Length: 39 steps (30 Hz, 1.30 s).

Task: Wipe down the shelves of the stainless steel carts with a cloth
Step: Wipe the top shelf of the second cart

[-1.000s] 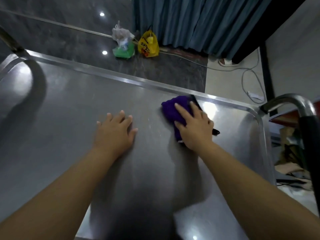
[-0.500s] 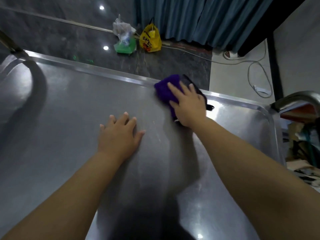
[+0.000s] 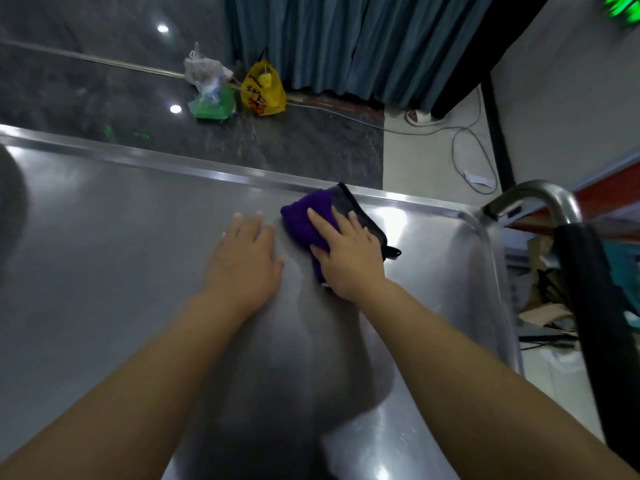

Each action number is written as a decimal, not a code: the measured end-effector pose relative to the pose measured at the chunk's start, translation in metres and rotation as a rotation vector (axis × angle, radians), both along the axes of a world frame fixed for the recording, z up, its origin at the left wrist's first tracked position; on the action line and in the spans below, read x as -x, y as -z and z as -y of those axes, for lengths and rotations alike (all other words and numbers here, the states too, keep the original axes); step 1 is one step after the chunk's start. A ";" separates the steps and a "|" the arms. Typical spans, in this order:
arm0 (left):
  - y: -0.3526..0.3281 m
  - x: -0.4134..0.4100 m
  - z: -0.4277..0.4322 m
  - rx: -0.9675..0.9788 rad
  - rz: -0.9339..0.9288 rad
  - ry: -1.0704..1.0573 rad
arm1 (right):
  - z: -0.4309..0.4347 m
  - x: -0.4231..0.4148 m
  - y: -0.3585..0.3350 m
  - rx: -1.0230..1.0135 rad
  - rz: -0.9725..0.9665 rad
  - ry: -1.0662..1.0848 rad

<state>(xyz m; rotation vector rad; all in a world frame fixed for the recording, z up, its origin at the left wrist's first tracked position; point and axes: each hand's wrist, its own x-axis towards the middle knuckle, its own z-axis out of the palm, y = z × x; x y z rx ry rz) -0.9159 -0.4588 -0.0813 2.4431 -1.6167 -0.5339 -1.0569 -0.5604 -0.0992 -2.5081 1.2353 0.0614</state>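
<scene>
Where the right grip [image 3: 349, 261] presses with straight fingers: purple cloth [image 3: 301, 220], beneath its palm, near shelf [image 3: 104, 237] far rim; left grip [image 3: 246, 261] flat-fingered on shelf, just beside cloth.

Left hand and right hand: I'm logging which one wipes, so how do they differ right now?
The right hand presses on the purple cloth; the left hand lies on the bare shelf. The right hand sits nearer the cart handle than the left hand. Both lie flat with straight fingers.
</scene>
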 end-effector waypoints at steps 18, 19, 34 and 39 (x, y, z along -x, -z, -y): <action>0.012 0.028 0.023 -0.183 0.212 0.097 | 0.054 0.063 0.001 0.004 -0.043 -0.066; 0.014 0.027 0.021 -0.177 0.213 0.097 | 0.055 0.072 0.001 0.033 -0.018 -0.104; 0.018 0.032 0.011 -0.151 0.184 0.088 | 0.004 0.105 0.002 0.041 0.040 -0.005; 0.015 0.028 -0.007 -0.112 0.136 0.106 | 0.026 0.133 -0.003 0.053 -0.037 0.570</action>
